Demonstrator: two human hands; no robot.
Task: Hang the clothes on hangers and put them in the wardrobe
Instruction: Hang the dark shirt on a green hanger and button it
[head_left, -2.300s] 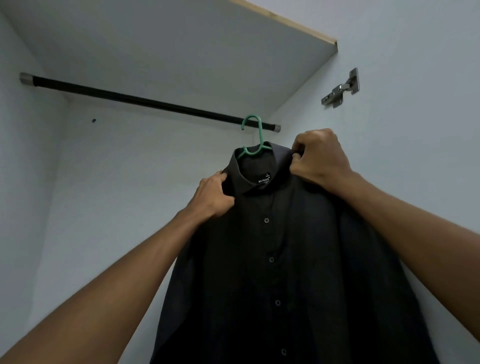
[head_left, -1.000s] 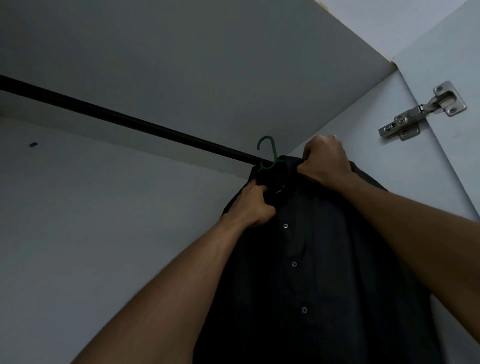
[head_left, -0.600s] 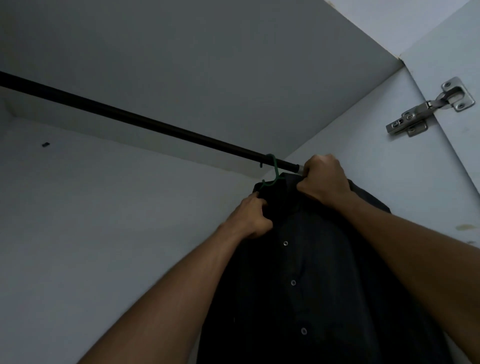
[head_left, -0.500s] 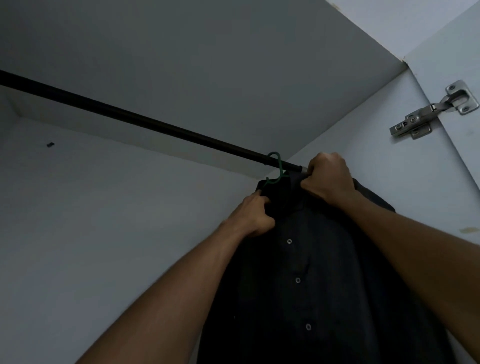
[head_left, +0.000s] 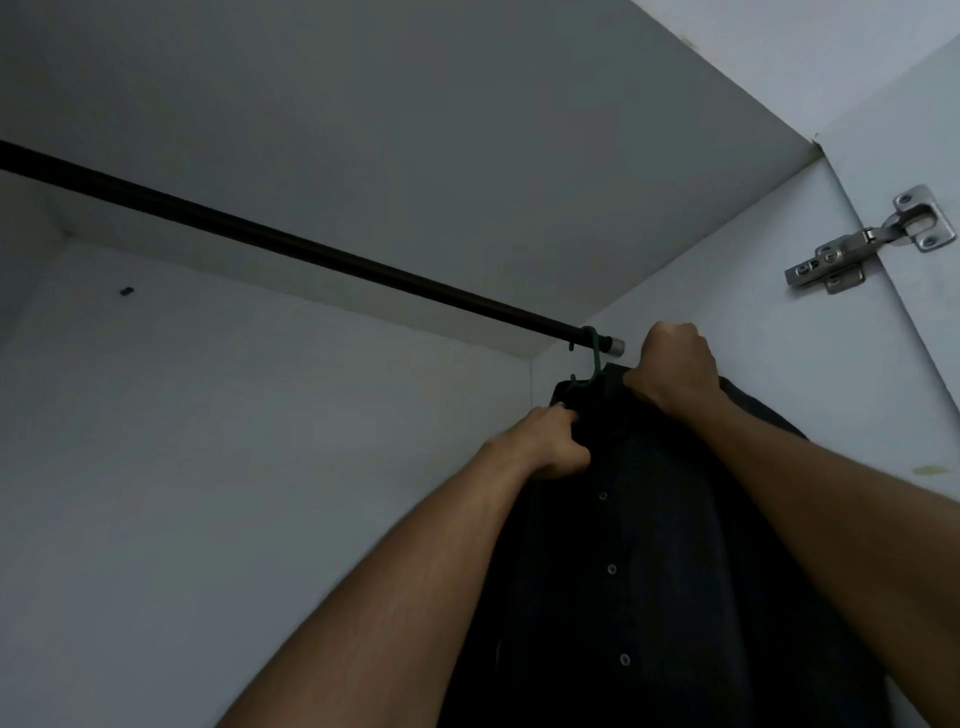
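Note:
A black button-up shirt (head_left: 649, 561) hangs on a green hanger (head_left: 595, 358). The hanger's hook sits over the dark wardrobe rail (head_left: 291, 244), close to the rail's right end by the side wall. My left hand (head_left: 545, 441) grips the shirt at the left of the collar. On the right of the collar my right hand (head_left: 672, 364) grips the shirt at the shoulder. The hanger's body is hidden inside the shirt.
The rail runs from the far left to the right wall, bare along its length. A shelf panel (head_left: 467, 130) lies just above the rail. A metal door hinge (head_left: 862, 244) sits on the right wall beside the open door.
The shirt on its hanger rose from below the rail, and the hook has gone over the rail near its right end. Both hands kept their grip on the collar.

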